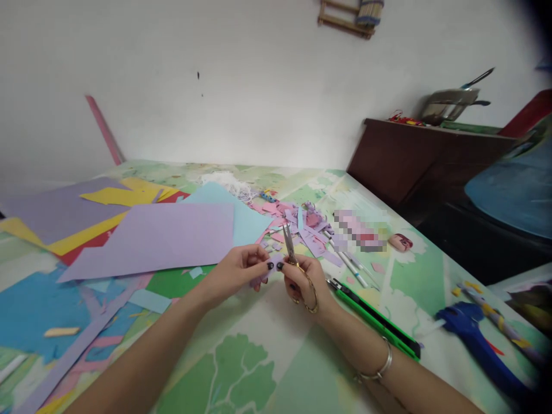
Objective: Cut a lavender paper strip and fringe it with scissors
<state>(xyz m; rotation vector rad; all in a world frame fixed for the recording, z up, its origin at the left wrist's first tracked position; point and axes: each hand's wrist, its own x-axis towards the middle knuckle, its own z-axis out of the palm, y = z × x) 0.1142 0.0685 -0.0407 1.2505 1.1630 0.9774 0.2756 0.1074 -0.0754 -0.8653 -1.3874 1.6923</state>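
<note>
My left hand (241, 267) pinches a small lilac paper piece (275, 261) between thumb and fingers. My right hand (311, 277) is closed around scissors (288, 242) with gold-coloured handles, their blades pointing up and away from me. Its thumb tip is at the right edge of the same paper piece; whether it grips the paper too is unclear. Beyond the hands lies a heap of pink and lilac paper scraps (313, 218). A large lilac sheet (172, 236) spreads to the left of my left hand. Beside my right wrist rests a green utility knife (375, 319).
A blue glue gun (468, 333) lies at the right. Blue paper (34, 305), yellow paper (107, 196) and long lilac strips cover the left side. White shredded strands (228, 185) sit at the back, near the wall. A dark red cabinet (401, 161) stands beyond the table's right edge.
</note>
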